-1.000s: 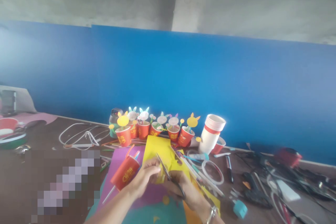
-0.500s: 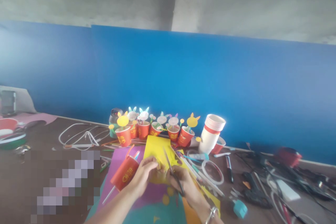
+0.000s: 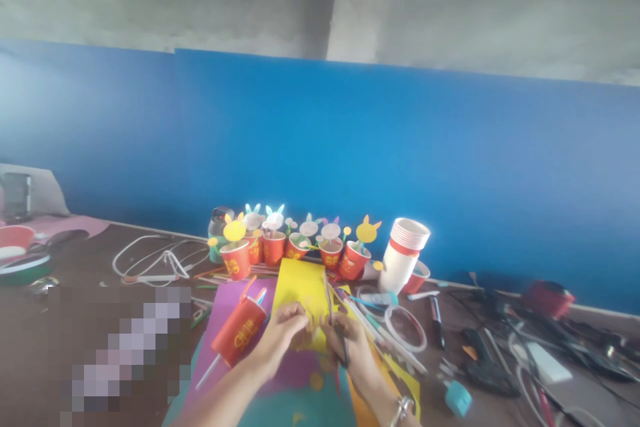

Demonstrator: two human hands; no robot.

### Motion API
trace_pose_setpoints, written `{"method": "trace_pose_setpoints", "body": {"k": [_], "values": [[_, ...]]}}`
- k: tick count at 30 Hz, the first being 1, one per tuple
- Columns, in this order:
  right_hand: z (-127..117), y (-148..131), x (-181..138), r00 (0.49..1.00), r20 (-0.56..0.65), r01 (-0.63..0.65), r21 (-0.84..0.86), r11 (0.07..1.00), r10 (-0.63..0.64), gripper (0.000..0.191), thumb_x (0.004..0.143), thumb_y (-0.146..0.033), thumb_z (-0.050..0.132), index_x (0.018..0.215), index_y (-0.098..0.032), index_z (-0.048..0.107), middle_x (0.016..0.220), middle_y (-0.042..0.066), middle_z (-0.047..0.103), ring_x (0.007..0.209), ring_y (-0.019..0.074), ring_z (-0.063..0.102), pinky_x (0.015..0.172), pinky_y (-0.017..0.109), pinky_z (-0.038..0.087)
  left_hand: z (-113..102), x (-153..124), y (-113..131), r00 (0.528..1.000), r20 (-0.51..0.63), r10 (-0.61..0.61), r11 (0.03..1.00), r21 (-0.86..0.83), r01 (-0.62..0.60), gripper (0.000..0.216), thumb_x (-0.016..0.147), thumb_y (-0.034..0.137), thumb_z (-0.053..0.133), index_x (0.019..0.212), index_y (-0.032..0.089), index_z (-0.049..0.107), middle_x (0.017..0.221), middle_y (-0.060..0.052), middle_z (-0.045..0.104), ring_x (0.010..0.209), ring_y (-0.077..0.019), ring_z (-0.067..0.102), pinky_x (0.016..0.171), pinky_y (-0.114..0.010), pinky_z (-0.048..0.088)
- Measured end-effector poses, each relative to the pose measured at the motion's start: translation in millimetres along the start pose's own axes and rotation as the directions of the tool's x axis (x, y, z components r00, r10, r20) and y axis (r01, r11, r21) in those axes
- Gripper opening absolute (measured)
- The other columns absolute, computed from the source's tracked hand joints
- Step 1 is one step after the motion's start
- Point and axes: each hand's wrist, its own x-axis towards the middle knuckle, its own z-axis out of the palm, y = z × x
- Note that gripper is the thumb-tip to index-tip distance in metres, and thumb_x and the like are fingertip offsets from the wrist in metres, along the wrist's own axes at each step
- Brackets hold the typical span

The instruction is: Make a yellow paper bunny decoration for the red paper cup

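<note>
Scissors [image 3: 331, 300] are in my right hand [image 3: 353, 343], which is closed round the handles; the blades point away from me over a yellow sheet of paper [image 3: 303, 280]. My left hand [image 3: 285, 337] is closed in a pinch just left of them. At its fingertips is what looks like a small piece of yellow paper [image 3: 311, 325], hard to tell from the sheet behind. Below the hands lie purple paper [image 3: 287, 373] and teal paper [image 3: 255, 407]. A red paper cup [image 3: 240, 332] with a straw through it lies on its side by my left forearm.
Several red cups [image 3: 235, 260] with paper animal heads stand at the back, next to a stack of white cups [image 3: 399, 263]. A tape roll [image 3: 406, 329], marker [image 3: 437, 320] and black glue gun [image 3: 487, 360] lie to the right. A white cable [image 3: 150, 257] lies left; a blue partition [image 3: 320, 147] rises behind.
My right hand has shifted slightly right with the scissors, and the blades have turned more upright. The left hand has moved a little to the right, its fingers curled more.
</note>
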Motion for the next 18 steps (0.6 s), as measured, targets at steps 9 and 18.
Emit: {"method": "trace_pose_setpoints", "body": {"k": [9,18], "values": [[-0.4,4.2,4.7,0.997,-0.073,-0.032,0.087,0.996,0.038,0.044,0.064,-0.055,0.072,0.055,-0.020,0.047,0.033,-0.008,0.041,0.029,0.0059,0.034,0.035,0.018,0.021,1.7,1.9,-4.1,0.987,0.111,0.116,0.971,0.197,-0.136,0.020,0.060,0.016,0.058,0.053,0.020,0.039,0.055,0.006,0.037,0.055,-0.0094,0.032,0.052,-0.024,0.024],[2.0,6.5,-0.2,0.998,0.037,-0.058,0.075,0.995,0.056,0.044,0.062,-0.054,0.076,0.069,-0.020,0.049,0.039,-0.008,0.048,0.032,0.0089,0.043,0.037,0.020,0.029,4.7,0.6,0.6,0.995,0.017,0.102,0.979,0.174,-0.103,0.023,0.073,0.035,0.061,0.063,0.018,0.049,0.058,0.006,0.041,0.057,-0.0102,0.034,0.054,-0.025,0.025]]}}
